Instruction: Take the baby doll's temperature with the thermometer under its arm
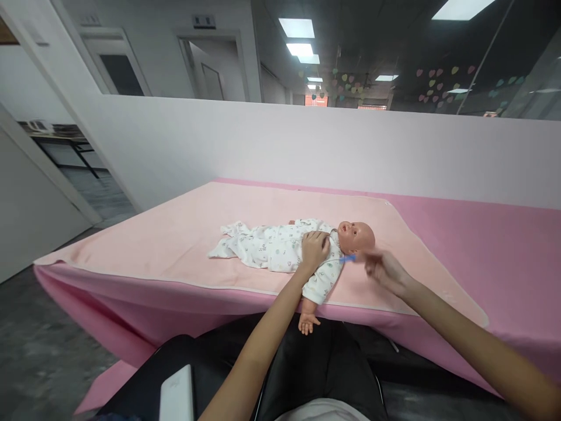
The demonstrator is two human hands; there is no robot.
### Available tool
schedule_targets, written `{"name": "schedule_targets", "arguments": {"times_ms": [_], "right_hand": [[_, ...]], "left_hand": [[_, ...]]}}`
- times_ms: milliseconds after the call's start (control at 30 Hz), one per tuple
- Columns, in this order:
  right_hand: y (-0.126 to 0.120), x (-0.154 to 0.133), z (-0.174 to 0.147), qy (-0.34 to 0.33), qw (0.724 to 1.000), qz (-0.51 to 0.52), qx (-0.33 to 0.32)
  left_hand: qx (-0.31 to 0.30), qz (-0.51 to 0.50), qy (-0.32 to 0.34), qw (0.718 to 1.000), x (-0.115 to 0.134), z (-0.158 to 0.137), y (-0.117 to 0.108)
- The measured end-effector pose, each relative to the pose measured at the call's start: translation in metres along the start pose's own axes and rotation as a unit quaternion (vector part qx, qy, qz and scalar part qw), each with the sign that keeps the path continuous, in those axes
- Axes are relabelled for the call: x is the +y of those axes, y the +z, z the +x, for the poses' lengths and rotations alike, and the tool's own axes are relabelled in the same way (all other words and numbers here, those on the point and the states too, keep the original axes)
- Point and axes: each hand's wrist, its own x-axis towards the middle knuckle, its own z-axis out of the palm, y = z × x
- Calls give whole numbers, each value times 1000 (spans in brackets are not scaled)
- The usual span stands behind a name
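Note:
A baby doll (356, 236) lies on its back with its head toward the right, dressed in a white printed suit (276, 248). On the doll's chest, close to the collar, is my left hand (314, 248), its fingers curled over the cloth. Just beside the doll's neck and shoulder, my right hand (383, 270) is closed and smeared by motion. From its fingers a thin stick-like thing with a blue end (349, 258) points at the doll's shoulder; blur hides its exact kind. The doll's near arm (309, 316) hangs over the table's front edge, below my left wrist.
A peach mat (175, 234) covers much of the table, over a pink cloth (504, 251) that drapes down the front. Behind stands a white half wall (307, 146) with glass above. A white flat device (177, 394) rests on my lap at left.

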Motion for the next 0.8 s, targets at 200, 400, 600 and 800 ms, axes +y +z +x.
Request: {"name": "schedule_targets", "arguments": {"times_ms": [200, 400, 600, 800], "right_hand": [[-23, -5, 11, -108, 988, 98, 46], [-13, -4, -2, 79, 997, -2, -1], [1, 0, -2, -172, 973, 103, 117], [-1, -3, 24, 73, 994, 77, -1]], "left_hand": [[5, 3, 5, 1000, -2, -2, 2], [6, -2, 4, 1000, -1, -1, 3], [5, -11, 4, 1000, -1, 1, 2], [6, -8, 5, 1000, -2, 1, 3]]}}
